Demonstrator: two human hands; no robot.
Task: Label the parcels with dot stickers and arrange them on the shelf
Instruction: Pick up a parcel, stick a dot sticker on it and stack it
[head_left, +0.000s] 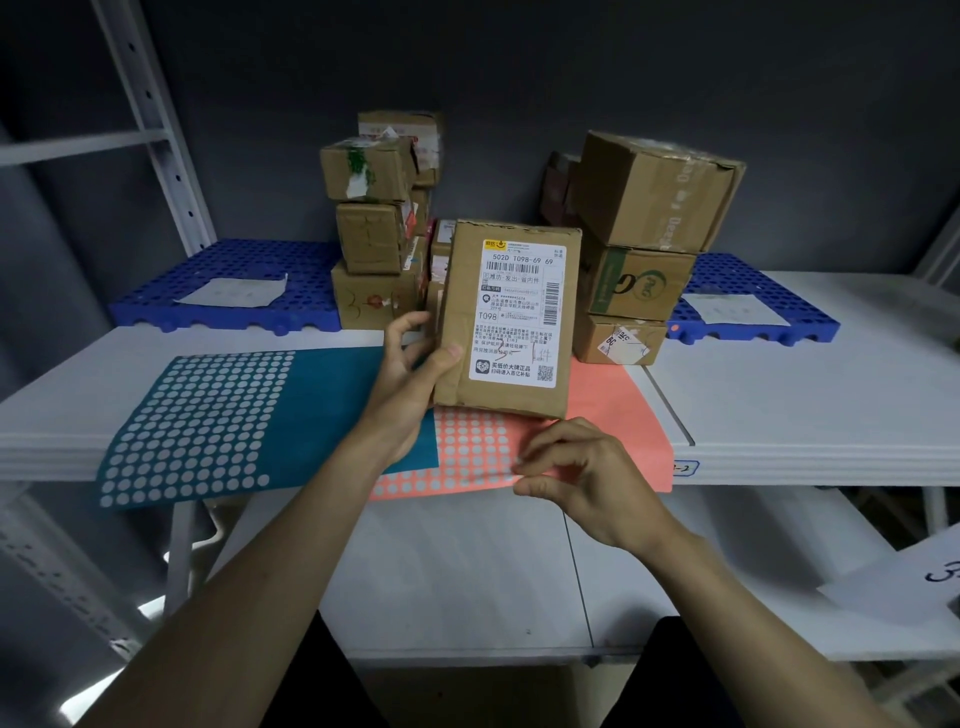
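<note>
On the shelf (779, 415), the parcel (506, 322) is held upright by the left hand (410, 374), long axis vertical, label outward. Just below it, the coral sticker sheet (613, 415) is pinched by the right hand (576, 478), the nearer to the dots.

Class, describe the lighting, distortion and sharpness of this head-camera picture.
Head view: dim, dark backdrop, light falling on the white shelf; wide-angle bending bows the shelf edge and uprights; the held parcel has a sharp, readable label; corners darken.
</note>
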